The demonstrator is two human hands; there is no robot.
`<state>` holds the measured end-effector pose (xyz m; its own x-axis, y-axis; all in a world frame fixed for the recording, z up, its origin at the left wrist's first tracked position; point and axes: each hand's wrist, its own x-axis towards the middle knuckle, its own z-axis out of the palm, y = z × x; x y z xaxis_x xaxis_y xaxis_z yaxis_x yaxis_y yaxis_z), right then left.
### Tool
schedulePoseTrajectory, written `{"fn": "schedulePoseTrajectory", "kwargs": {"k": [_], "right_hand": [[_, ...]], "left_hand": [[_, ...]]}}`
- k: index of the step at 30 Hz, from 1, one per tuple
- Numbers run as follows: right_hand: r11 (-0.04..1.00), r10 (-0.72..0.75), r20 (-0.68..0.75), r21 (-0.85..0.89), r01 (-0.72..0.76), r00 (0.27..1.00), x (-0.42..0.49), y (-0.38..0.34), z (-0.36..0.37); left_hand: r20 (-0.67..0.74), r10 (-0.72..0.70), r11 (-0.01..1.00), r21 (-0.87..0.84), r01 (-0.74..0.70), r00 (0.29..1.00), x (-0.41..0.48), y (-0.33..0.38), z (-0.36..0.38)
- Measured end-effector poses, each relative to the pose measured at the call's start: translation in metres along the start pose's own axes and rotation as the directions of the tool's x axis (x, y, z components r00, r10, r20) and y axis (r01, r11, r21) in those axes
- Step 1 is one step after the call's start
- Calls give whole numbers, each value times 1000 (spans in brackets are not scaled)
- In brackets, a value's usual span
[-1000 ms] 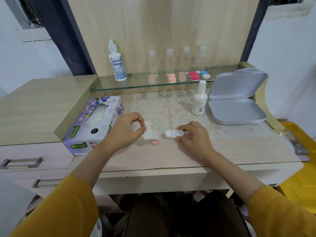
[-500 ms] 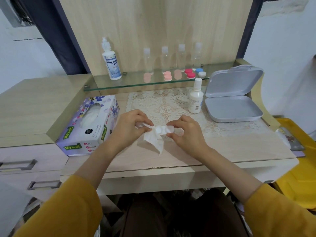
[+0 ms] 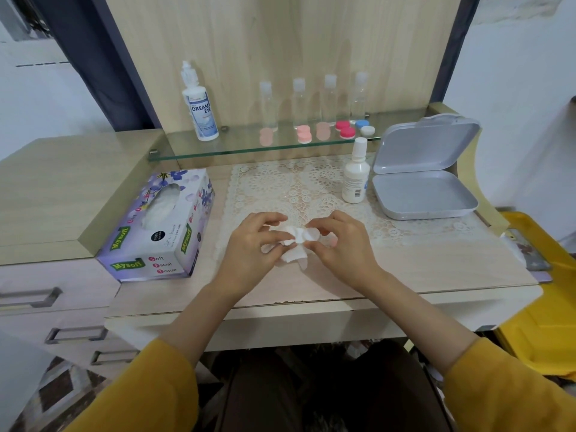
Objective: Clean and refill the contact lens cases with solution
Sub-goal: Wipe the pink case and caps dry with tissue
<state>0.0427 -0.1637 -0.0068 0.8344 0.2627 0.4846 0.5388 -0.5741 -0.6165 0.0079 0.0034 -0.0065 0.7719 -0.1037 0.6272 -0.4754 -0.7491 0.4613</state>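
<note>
A white contact lens case point(image 3: 310, 234) sits between my two hands just above the desk. My right hand point(image 3: 339, 244) pinches its right end. My left hand point(image 3: 252, 244) grips a crumpled white tissue point(image 3: 291, 252) and presses it into the case's left well. A white solution bottle point(image 3: 355, 173) stands on the lace mat behind my right hand. A taller Dream Eye bottle point(image 3: 199, 104) stands on the glass shelf point(image 3: 237, 151). Pink, red, blue and white lens cases point(image 3: 346, 130) lie further right on that shelf.
A purple tissue box point(image 3: 162, 226) lies left of my hands. An open grey case point(image 3: 424, 173) sits at the right on the lace mat point(image 3: 299, 188). Several clear small bottles point(image 3: 313, 98) line the shelf's back. A yellow bin point(image 3: 542, 294) stands beside the desk's right edge.
My right hand lifted the white lens case off the desk and my left hand brought the tissue against it. The pink cap seen on the desk earlier is hidden now.
</note>
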Motion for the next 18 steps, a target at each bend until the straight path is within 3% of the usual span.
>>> {"fn": "schedulePoseTrajectory", "kwargs": {"k": [4,10,18], "right_hand": [[1000,13,1,13,-13,1000,-1,4,1],[999,22,9,26,-22,1000,-4,6,2],[995,15,-11,94,-14,1000,-9,11,5]], "left_hand": [[19,-69,995,-71,70,997,-5,1,0],[-60,-42,998,-55,39,997,-4,-1,1],[-57,118,992,43,-116,991,-2,-7,9]]}}
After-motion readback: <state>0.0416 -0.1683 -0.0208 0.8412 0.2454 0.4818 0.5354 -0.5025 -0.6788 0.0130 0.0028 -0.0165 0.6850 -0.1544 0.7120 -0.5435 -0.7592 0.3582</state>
